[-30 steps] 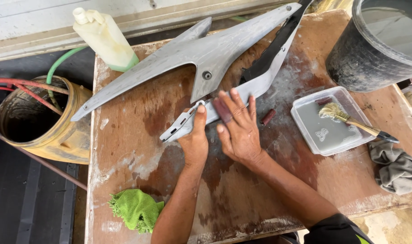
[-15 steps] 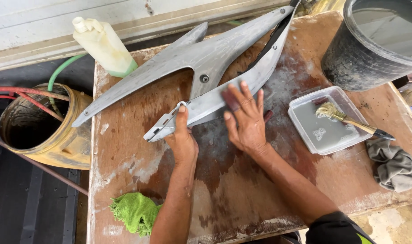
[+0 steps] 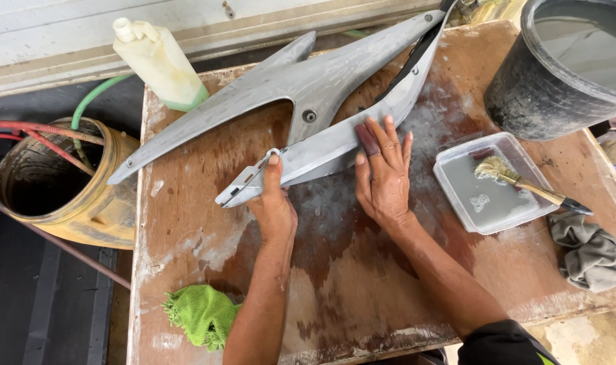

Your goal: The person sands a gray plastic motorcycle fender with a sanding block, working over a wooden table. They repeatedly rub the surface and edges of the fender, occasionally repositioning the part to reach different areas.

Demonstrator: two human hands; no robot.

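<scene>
green rag (image 3: 201,313) | grey cloth (image 3: 589,251) | black bucket (image 3: 564,74), perhaps water | brush (image 3: 524,182) in tray (image 3: 456,196)
</scene>
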